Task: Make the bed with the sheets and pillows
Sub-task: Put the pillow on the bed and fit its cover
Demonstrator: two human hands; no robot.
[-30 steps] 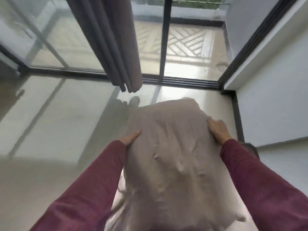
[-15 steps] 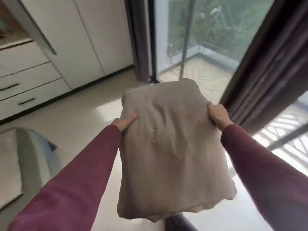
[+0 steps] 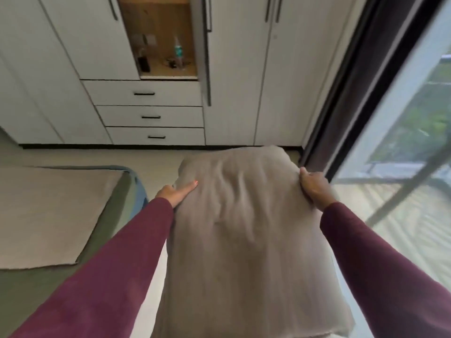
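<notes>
Both hands, left hand [image 3: 176, 193] and right hand [image 3: 314, 188], clamp the pillow [image 3: 244, 240] lengthwise away from the person, the bed [image 3: 48, 211] lying nearer the left.

one pillow [image 3: 244, 230], two hands, one bed [image 3: 56, 215], three drawers [image 3: 151, 115]
</notes>
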